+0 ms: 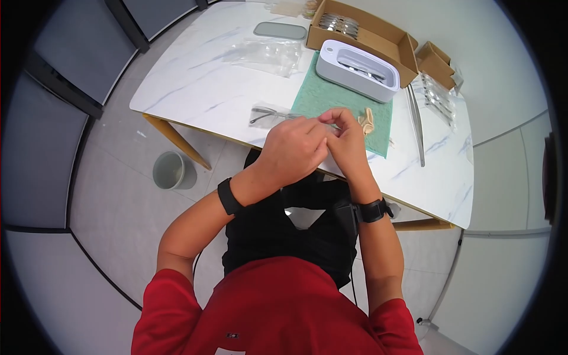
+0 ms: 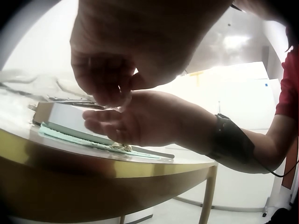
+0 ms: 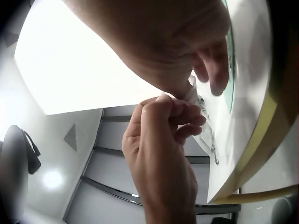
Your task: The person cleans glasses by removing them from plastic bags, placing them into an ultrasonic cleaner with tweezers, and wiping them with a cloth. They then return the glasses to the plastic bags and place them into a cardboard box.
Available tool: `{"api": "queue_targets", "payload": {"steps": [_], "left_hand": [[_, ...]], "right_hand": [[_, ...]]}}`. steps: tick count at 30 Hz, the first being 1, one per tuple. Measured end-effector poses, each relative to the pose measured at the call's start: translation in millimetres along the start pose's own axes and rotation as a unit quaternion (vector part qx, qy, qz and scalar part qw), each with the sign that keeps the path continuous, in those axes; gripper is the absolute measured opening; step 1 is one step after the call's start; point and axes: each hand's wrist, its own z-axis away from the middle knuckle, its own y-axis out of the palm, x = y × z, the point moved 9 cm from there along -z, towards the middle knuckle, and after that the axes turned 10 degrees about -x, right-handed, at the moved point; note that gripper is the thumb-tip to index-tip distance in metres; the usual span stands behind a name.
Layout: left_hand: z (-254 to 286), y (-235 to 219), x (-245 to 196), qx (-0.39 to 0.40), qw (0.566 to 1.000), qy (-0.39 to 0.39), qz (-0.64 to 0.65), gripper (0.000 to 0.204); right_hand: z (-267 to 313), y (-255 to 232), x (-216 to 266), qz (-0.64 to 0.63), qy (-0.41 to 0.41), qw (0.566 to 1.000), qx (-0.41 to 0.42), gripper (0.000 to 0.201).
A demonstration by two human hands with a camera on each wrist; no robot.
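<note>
Both hands meet over the table's front edge at the end of a clear plastic bag [image 1: 258,122]. Inside the bag lies a pair of glasses [image 1: 269,112], with thin dark temples showing to the left of the hands. My left hand [image 1: 296,148] curls its fingers and pinches the bag's end. Close against it, my right hand [image 1: 348,142] pinches the same end between thumb and forefinger, its other fingers looser. In the right wrist view, the crumpled film [image 3: 192,88] runs between the fingertips. The fingers hide part of the bag.
A white ultrasonic cleaner [image 1: 358,74] holding glasses stands on a green towel [image 1: 307,94]. Beige finger cots [image 1: 367,121] lie near the right hand, tweezers [image 1: 416,124] further right. Behind are a cardboard box [image 1: 408,53], empty-looking bags [image 1: 266,54] and a grey case [image 1: 280,30]. Bagged glasses [image 1: 438,97] lie right.
</note>
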Motion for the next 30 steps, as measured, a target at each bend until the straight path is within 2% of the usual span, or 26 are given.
{"api": "queue_targets", "payload": {"steps": [2,5,8,9,11,14,17,20,23,26,29,30], "left_hand": [[-1.6,-0.2,2.5,-0.009,1.000,-0.005,0.019,0.014],[-16.4,-34.9,8.0,-0.111,0.994,0.020,-0.015,0.025],[-23.4,-46.1,38.3,-0.107,0.992,-0.043,-0.053,0.036],[-23.9,-36.5,53.6,-0.028,0.994,-0.108,-0.008,0.036],[-13.0,-12.4,71.9,0.135,0.961,-0.225,0.081,0.035],[8.6,13.4,85.3,0.243,0.864,-0.387,0.210,0.026],[17.2,27.8,75.7,0.242,0.807,-0.424,0.331,0.017],[18.8,35.4,77.5,0.198,0.820,-0.414,0.343,0.013],[13.6,44.7,65.4,0.172,0.835,-0.404,0.331,0.014],[7.5,60.9,46.8,0.178,0.850,-0.383,0.315,0.015],[-2.5,69.1,26.1,0.183,0.855,-0.368,0.315,0.016],[-9.1,67.0,24.5,0.165,0.876,-0.337,0.304,0.016]], "right_hand": [[-1.1,-7.8,-4.5,-0.016,0.074,0.997,0.028,0.012],[-9.8,-34.3,4.4,0.008,0.075,0.996,0.044,0.010],[-12.1,-50.8,7.7,-0.031,0.070,0.993,0.087,0.009],[-11.7,-54.9,11.2,-0.042,0.073,0.991,0.103,0.009],[-10.3,-55.1,20.4,-0.062,0.078,0.986,0.131,0.008],[-7.0,-58.6,21.2,-0.054,0.110,0.981,0.153,0.008],[-6.5,-69.1,23.6,-0.085,0.127,0.974,0.168,0.013],[-3.4,-89.9,35.0,-0.162,0.245,0.955,0.048,0.021],[0.9,-100.4,36.8,-0.187,0.242,0.952,0.029,0.030],[-1.2,-115.6,33.3,-0.031,0.136,0.987,0.078,0.030],[-7.7,-151.3,28.9,-0.002,0.128,0.990,0.051,0.020],[-11.6,-167.6,31.5,0.013,0.120,0.992,0.043,0.018]]}}
